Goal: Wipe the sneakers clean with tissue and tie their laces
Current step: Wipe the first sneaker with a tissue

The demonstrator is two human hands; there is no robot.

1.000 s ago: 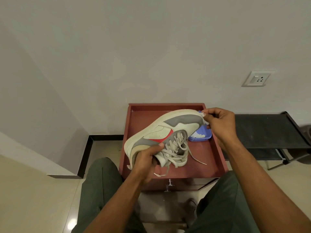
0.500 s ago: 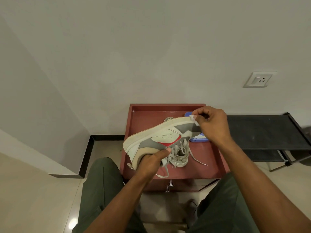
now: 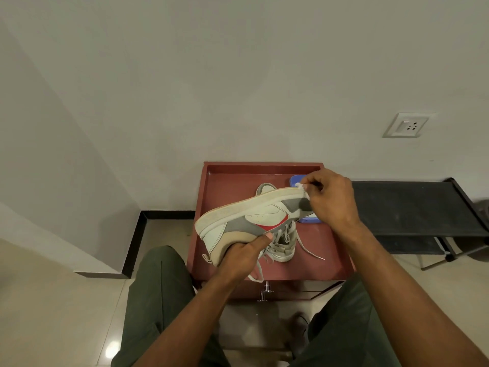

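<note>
While held tipped on its side above the red tray point(image 3: 209, 207), the sneaker point(image 3: 251, 218) shows its off-white rubber sole edge uppermost, heel to the near left and toe to the far right. Upper: cream smooth panels, grey suede-like patches at toe and midfoot, a red swoosh-shaped mark, a tan heel section with a small pull tab. Sole edge looks faintly yellowed and speckled. Flat pale laces point(image 3: 284, 242) hang loose and untied, one end trailing onto the tray floor to the right.

Left hand point(image 3: 242, 256) grips the sneaker from below at the heel and collar, thumb lying along the grey side panel, fingers curled underneath. Right hand point(image 3: 330, 201) is at the toe, fingertips pinching a small crumpled white tissue point(image 3: 301, 188) against the sole edge at the toe tip.

A second sneaker point(image 3: 266, 188) lies behind the first on the tray, mostly hidden; only a rounded grey-and-cream end shows. Just beside the right hand, partly hidden, sits a blue plastic container point(image 3: 295, 180) with white contents.

Tray is square, shallow, raised rim, matte reddish-brown, against the pale wall. Right of it stands a black mesh-topped folding rack point(image 3: 412, 207). A white wall socket point(image 3: 406, 125) is mounted on the wall to the far right. Green trouser legs point(image 3: 158, 300) flank the near edge; floor is glossy beige tile.
</note>
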